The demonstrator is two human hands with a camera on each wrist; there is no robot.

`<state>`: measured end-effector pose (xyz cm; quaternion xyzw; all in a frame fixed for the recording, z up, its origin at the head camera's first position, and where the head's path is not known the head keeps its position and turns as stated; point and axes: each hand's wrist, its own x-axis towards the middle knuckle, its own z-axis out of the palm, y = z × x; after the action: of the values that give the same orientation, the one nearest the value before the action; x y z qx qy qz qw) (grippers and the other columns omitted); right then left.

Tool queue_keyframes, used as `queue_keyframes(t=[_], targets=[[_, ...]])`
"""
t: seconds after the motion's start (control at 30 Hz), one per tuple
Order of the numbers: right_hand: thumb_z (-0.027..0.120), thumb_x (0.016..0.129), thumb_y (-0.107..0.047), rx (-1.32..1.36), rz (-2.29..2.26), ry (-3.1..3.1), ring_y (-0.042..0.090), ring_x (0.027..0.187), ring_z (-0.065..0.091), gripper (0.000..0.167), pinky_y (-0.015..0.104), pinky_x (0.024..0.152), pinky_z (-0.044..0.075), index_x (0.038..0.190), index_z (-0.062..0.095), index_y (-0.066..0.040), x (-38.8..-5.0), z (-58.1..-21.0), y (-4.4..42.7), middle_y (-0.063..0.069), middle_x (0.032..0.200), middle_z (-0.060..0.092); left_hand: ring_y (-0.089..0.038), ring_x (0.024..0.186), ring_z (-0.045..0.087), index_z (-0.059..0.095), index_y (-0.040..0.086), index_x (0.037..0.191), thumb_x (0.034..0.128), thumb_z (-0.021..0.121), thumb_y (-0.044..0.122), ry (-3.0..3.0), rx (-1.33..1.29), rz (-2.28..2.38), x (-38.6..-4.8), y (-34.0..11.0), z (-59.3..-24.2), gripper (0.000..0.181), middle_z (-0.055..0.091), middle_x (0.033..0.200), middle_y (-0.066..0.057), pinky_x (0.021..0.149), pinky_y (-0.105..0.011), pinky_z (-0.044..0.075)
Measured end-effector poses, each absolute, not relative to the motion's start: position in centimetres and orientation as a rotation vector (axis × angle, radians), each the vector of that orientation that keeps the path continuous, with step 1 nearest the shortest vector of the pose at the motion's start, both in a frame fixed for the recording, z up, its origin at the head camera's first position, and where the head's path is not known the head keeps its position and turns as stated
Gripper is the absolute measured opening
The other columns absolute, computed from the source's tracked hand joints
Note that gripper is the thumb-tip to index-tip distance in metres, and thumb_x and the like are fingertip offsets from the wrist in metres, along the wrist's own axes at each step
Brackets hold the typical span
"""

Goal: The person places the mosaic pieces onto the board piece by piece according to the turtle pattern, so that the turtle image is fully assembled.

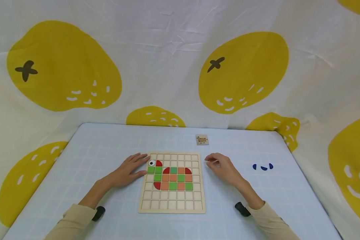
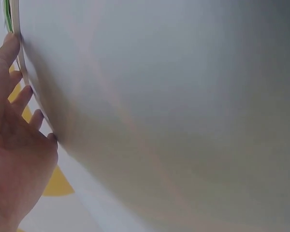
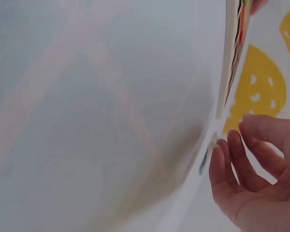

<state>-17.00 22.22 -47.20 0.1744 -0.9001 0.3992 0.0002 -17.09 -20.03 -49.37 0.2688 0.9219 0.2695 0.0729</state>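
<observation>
A square wooden grid board point(image 1: 172, 211) lies on the table, with green, orange and red pieces and a round eye piece point(image 1: 151, 163) set in its cells. Beside its left edge my left hand point(image 1: 127, 171) lies with fingers extended, fingertips touching the board's edge. Just off the right edge hovers or rests my right hand point(image 1: 223, 168); its fingers are loosely bent, thumb near the index finger. No piece shows between them in the right wrist view, where that hand point(image 3: 261, 179) appears at the lower right.
Three small dark blue pieces point(image 1: 264, 168) lie on the table to the right of my right hand. A small square picture card point(image 1: 202, 139) lies behind the board. A fruit-patterned cloth point(image 1: 168, 66) hangs at the table's back.
</observation>
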Motion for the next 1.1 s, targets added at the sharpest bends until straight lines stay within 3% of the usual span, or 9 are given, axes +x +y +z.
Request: queue_keyframes(t=[0.23, 0.7, 1.1], targets=[[0.069, 0.098, -0.005, 0.431, 1.163, -2.854, 0.022, 0.1, 0.063, 0.014, 0.044, 0.092, 0.056, 0.112, 0.071, -0.004, -16.8, -47.3, 24.8, 0.006, 0.109, 0.07, -0.045, 0.151, 0.023, 0.044, 0.014, 0.157, 0.1013, 0.066, 0.036, 2.755, 0.784, 0.824, -17.1, -20.0, -49.3, 0.064, 0.038, 0.162, -0.013, 0.117, -0.07, 0.023], [0.066, 0.099, -0.003, 0.287, 1.035, -2.861, 0.041, 0.117, 0.059, 0.02, 0.061, 0.103, 0.047, 0.119, 0.069, 0.001, -16.2, -46.3, 30.3, 0.02, 0.121, 0.068, -0.043, 0.151, 0.022, 0.044, 0.014, 0.157, 0.1009, 0.066, 0.038, 2.729, 0.756, 0.871, -17.2, -19.9, -49.4, 0.065, 0.037, 0.163, -0.013, 0.117, -0.07, 0.022], [0.066, 0.092, 0.008, 0.302, 0.947, -2.881, 0.049, 0.122, 0.055, 0.031, 0.065, 0.104, 0.042, 0.123, 0.067, 0.009, -15.0, -46.5, 34.0, 0.03, 0.125, 0.062, -0.045, 0.148, 0.027, 0.044, 0.008, 0.157, 0.1004, 0.069, 0.03, 2.7, 0.796, 0.954, -17.3, -20.1, -49.5, 0.065, 0.035, 0.162, -0.02, 0.116, -0.068, 0.027]])
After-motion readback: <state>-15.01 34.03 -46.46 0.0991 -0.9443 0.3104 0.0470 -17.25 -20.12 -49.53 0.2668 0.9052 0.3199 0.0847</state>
